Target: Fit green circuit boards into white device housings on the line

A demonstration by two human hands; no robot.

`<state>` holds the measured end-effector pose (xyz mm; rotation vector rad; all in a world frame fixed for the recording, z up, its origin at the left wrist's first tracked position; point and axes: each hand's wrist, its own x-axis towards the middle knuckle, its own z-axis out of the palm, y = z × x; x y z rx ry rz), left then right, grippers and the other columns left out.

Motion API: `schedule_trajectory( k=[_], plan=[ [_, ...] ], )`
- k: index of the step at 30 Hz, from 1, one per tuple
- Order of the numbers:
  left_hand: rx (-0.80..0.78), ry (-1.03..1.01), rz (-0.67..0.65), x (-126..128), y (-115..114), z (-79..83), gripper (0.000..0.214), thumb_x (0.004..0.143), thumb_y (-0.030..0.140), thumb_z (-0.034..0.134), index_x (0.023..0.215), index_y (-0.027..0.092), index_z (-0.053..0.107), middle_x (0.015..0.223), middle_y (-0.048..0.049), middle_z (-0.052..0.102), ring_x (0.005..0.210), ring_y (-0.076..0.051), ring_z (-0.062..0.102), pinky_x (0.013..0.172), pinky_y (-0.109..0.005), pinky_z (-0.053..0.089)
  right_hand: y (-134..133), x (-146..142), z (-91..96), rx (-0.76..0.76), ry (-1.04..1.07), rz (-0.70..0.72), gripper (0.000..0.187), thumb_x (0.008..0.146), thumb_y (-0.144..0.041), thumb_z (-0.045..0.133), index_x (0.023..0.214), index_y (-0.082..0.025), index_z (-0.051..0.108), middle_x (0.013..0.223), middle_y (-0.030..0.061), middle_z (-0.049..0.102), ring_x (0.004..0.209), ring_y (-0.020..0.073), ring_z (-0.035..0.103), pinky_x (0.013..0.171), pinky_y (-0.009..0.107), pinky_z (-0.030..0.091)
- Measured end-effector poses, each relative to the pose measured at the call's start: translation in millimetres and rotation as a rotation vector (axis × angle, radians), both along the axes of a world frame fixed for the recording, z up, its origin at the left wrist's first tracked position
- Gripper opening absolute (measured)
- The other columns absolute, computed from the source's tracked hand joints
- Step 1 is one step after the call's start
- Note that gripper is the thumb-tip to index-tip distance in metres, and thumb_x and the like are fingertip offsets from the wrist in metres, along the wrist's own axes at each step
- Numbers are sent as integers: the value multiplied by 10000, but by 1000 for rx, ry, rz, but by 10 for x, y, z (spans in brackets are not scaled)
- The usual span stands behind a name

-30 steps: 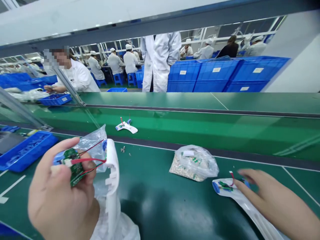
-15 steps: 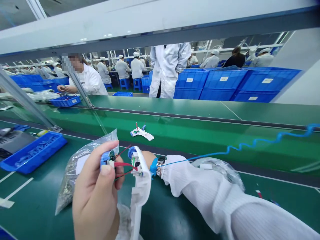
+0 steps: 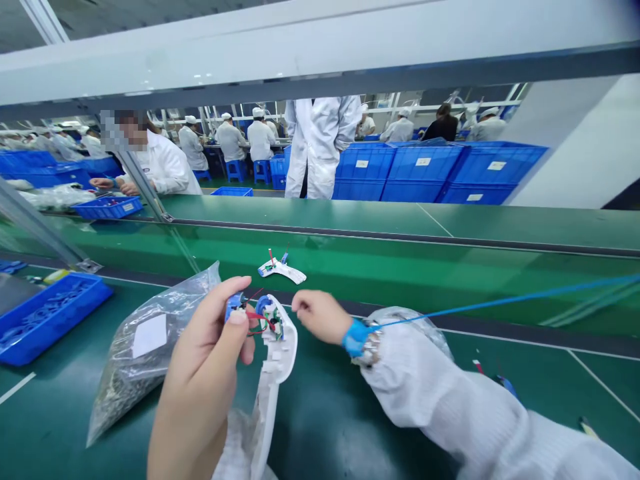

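My left hand [image 3: 205,373] is closed on a long white plastic shell [image 3: 273,373] held upright, and its thumb and fingers pinch a small blue part [image 3: 233,308] joined by red wires to a green circuit board in the shell's top. My right hand [image 3: 320,315] hovers just right of the shell's top with its fingers pinched together; what they hold I cannot make out. It wears a blue wrist strap [image 3: 356,337] with a blue cord [image 3: 500,300] running off to the right.
A clear bag of small parts [image 3: 140,353] lies left of my left hand, another bag [image 3: 425,327] behind my right sleeve. One more white shell [image 3: 281,269] rests on the green belt. A blue tray [image 3: 45,317] sits at left. Workers in white coats and blue crates fill the background.
My right hand left the shell lying at right, came across to the held shell, then drew back slightly to its right. The left hand turned the board and blue part toward the shell's top.
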<state>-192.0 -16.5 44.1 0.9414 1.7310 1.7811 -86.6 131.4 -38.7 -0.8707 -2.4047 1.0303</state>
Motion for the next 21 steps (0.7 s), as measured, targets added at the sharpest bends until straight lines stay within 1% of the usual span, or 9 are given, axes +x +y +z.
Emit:
schedule_trajectory(
  k=[2,4,7,9,10,12,15,18,21],
  plan=[
    [-54,51,-55,25,103,-37,291,851,371,555,1129,304,611,782,31,592,558,-77,487,519,-175,421,3,316,268,-65,144,-67,84,869,-125,424,850,-165,496,693,-22,558,617,105,578,595,253,507],
    [-93,101,-139,88,223,-91,242,871,357,524,1088,297,612,784,31,588,595,-87,498,559,-190,418,-64,591,505,-132,328,-112,95,848,-121,375,848,-195,433,689,-31,535,607,95,572,573,234,495],
    [-105,97,-359,262,379,-180,177,884,344,499,1004,262,600,696,37,540,605,-106,477,559,-210,390,-263,809,709,-400,757,-64,75,786,-165,512,761,-202,452,667,-39,535,592,92,563,545,222,477],
    [-79,37,-496,414,433,-221,160,886,342,497,977,242,582,671,40,509,600,-112,460,550,-220,378,-394,840,747,-564,949,-5,120,735,-141,604,712,-193,498,650,-41,549,580,88,560,549,220,482],
    [-59,-4,-549,491,442,-231,152,885,340,500,966,236,575,683,38,510,600,-112,456,549,-221,378,-446,840,749,-600,978,10,125,729,-128,622,702,-191,517,645,-40,556,577,85,559,550,218,487],
    [-20,-92,-615,631,435,-236,131,886,331,507,936,228,571,735,30,529,611,-107,458,557,-217,387,-517,840,748,-624,1004,14,132,734,-124,640,693,-191,534,642,-36,563,567,86,554,528,213,496],
    [17,-174,-635,755,406,-223,112,882,327,525,897,229,576,767,33,531,614,-90,457,557,-195,391,-560,869,761,-605,1043,-7,143,737,-131,664,687,-195,546,650,-30,562,557,89,553,486,204,495],
    [9,-101,-632,762,382,-212,114,882,350,530,898,249,580,767,44,517,625,-87,458,580,-187,399,-568,913,764,-577,1073,-18,143,743,-135,672,687,-193,554,660,-27,563,562,89,560,493,204,497],
    [-73,109,-631,708,355,-238,145,898,369,489,967,276,576,744,44,505,648,-109,484,613,-210,410,-566,955,705,-576,1075,-56,154,725,-141,695,684,-187,554,662,-25,569,581,91,567,521,207,490]
  ],
)
